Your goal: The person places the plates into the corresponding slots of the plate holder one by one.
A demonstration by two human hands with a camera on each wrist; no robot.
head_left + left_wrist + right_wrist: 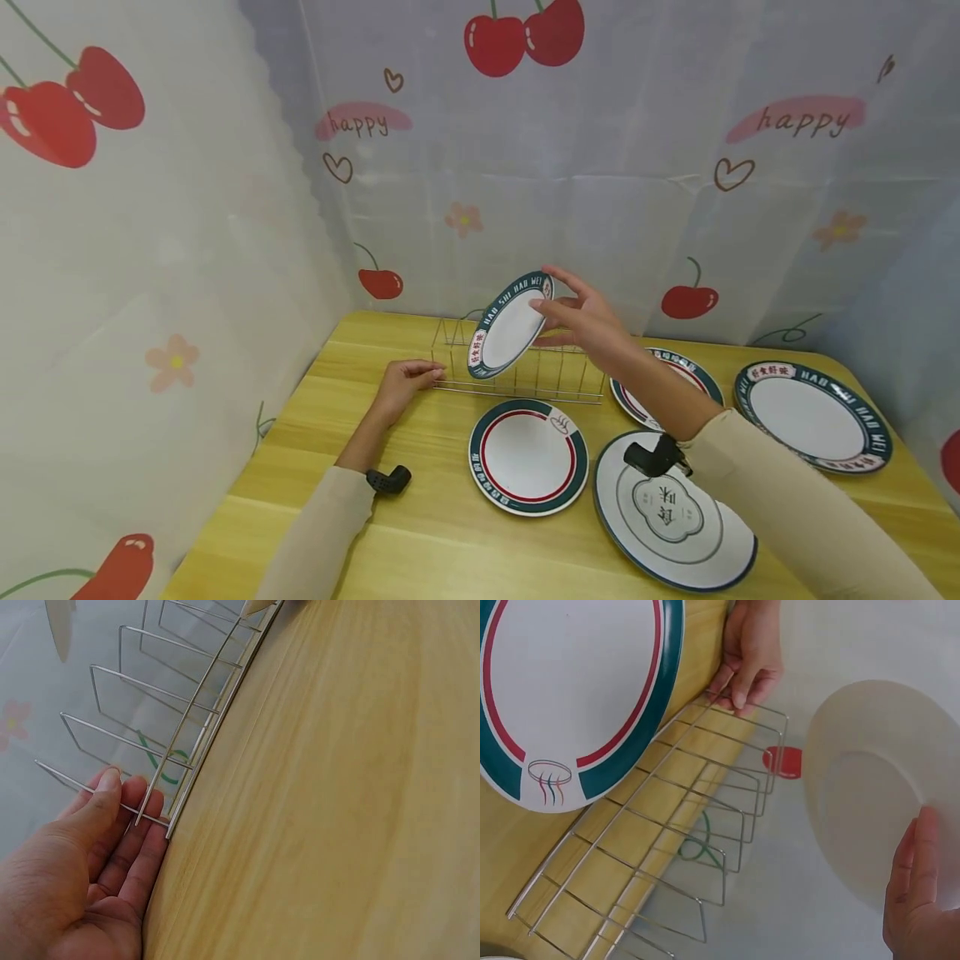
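A wire dish rack (pixel 519 392) stands on the table by the back wall. My left hand (pixel 407 387) pinches its left end; in the left wrist view the thumb and fingers (pixel 109 780) lie around the end wire. Above the rack, my right hand (pixel 581 321) holds a white oval plate (pixel 512 327) with a dark green lettered rim. That plate is tilted, its face toward me, with the thumb on its front. From the right wrist, its plain pale underside (pixel 862 795) shows with fingers against it. The rack's slots hold no plates.
Before the rack lies a round green-rimmed plate (pixel 528 458) with a red ring. To its right are a large white plate (pixel 675 550) with grey print, a similar red-ringed plate (pixel 667 367) partly behind my right forearm, and a big oval plate (pixel 806 417).
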